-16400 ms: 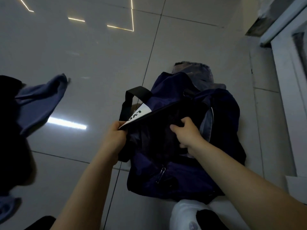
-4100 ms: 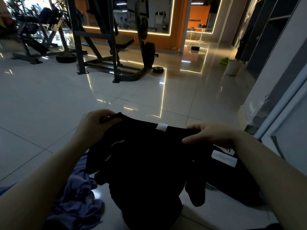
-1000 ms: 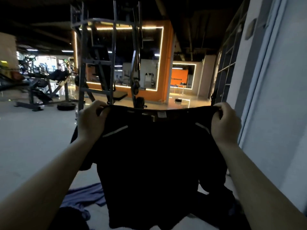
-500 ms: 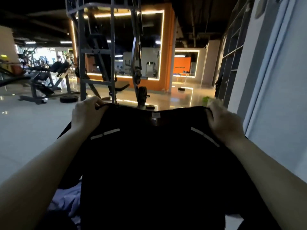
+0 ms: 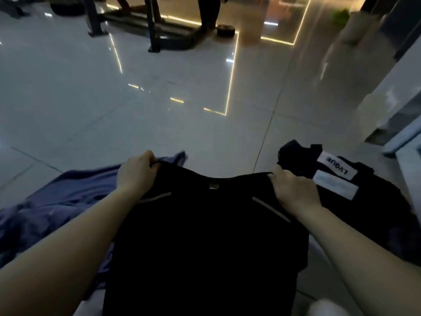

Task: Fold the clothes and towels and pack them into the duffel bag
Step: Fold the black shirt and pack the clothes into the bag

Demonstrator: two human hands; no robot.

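A black shirt (image 5: 205, 242) with two pale reflective stripes and a small neck tag is spread out low in front of me. My left hand (image 5: 136, 172) grips its left shoulder and my right hand (image 5: 293, 190) grips its right shoulder. A blue-purple garment (image 5: 57, 208) lies crumpled on the floor to the left, partly under the shirt. The dark duffel bag (image 5: 364, 201) with white labels sits on the floor to the right, just beyond my right hand.
Glossy white floor tiles (image 5: 159, 99) stretch ahead with bright light reflections. The base of a gym rack (image 5: 159, 30) stands far ahead. A wall and door frame (image 5: 401, 124) run along the right side.
The view has tipped down from the gym room to the floor. Both hands have lowered the black shirt from chest height toward the floor, still gripping its shoulders.
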